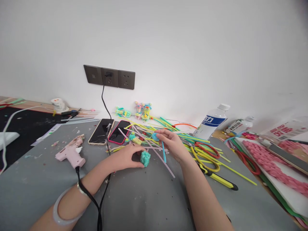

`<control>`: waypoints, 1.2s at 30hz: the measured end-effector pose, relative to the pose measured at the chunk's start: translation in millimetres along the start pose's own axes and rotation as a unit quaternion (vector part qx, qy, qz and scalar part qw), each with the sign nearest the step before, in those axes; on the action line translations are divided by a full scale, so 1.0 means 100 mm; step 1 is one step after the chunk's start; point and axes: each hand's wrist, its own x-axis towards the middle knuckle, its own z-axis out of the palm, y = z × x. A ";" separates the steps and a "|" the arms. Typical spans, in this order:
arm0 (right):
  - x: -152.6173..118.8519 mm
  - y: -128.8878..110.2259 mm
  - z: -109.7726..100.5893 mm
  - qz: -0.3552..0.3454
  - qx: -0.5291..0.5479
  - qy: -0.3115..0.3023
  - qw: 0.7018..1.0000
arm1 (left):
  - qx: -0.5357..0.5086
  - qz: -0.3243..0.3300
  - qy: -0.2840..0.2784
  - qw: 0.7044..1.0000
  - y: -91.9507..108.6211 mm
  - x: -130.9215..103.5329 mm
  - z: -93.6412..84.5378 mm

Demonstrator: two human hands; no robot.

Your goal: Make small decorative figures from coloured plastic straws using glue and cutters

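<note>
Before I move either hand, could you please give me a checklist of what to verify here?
1. Left hand has its grip on the teal bundle: ok.
2. Right hand has its grip on the blue coil: ok.
3. Left forearm clear of the glue gun's cable: not ok, it crosses over.
4. Glue gun cool: cannot tell.
5. Bottle capped: ok.

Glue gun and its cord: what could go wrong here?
The glue gun's cord runs by the left forearm; a sideways arm move might drag the gun.

The left hand holds the teal piece beside loose pipe cleaners, which could snag on it.
</note>
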 end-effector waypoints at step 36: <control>-0.02 -0.07 -0.01 -0.017 0.058 0.063 0.996 | -0.152 0.002 0.088 0.984 -0.02 0.02 -0.05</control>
